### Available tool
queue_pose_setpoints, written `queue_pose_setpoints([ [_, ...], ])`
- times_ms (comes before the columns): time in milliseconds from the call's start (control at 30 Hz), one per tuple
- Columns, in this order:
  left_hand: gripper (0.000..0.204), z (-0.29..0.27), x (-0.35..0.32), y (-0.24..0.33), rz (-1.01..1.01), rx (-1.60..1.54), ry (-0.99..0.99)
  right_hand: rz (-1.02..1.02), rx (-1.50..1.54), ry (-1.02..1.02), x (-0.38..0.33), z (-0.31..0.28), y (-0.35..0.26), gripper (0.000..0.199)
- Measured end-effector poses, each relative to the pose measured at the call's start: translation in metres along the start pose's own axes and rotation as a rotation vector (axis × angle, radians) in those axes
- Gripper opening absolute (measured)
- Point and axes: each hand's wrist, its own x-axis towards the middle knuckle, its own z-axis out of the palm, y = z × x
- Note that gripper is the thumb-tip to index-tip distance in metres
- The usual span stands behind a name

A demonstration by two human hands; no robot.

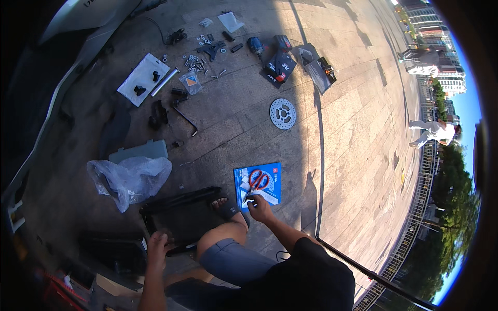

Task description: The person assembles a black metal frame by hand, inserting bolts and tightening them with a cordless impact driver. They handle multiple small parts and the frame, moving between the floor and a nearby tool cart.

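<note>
The right hand (259, 207) reaches down to the near edge of a flat blue package (258, 185) lying on the paved floor (342, 103), its fingers curled and touching the near end of a pair of red-handled scissors (256, 184) that rests on top of the package; whether the fingers actually pinch the blades cannot be told. The scissors point toward the hand, handles on the far side. The left hand (157, 246) lies on the near left corner of a flat black tray-like panel (181, 215), fingers bent over its rim, gripping it. A sandalled foot (226, 207) stands on the panel's right edge, just beside the package. To the left of the panel sits a crumpled clear plastic bag (129, 179), soft and wrinkled, with a pale grey flat piece (139, 151) behind it. Farther off lies a round perforated metal brake disc (282, 113), alone on the stone slabs with open room around it. Beyond that are scattered bolts and washers (196, 62), a metal tube (165, 81) on a white sheet (143, 79), and dark tool packages (278, 65). To the right the paving runs wide and bare toward a railing (415, 217).
</note>
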Motion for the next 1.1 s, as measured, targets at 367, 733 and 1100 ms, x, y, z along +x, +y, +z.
queue_pose_setpoints([
  [367,0.021,-0.032,-0.18,-0.058,-0.283,0.041,0.238,0.588,-0.21,-0.261,-0.264,-0.215,0.037,0.028],
  [733,0.023,0.134,-0.107,0.031,-0.374,0.062,0.378,0.356,-0.16,-0.086,0.112,-0.312,0.069,0.028],
  [1100,0.024,0.42,0.118,0.072,-0.492,-0.012,0.118,-0.172,-0.954,-0.224,0.624,-0.423,0.102,0.023],
])
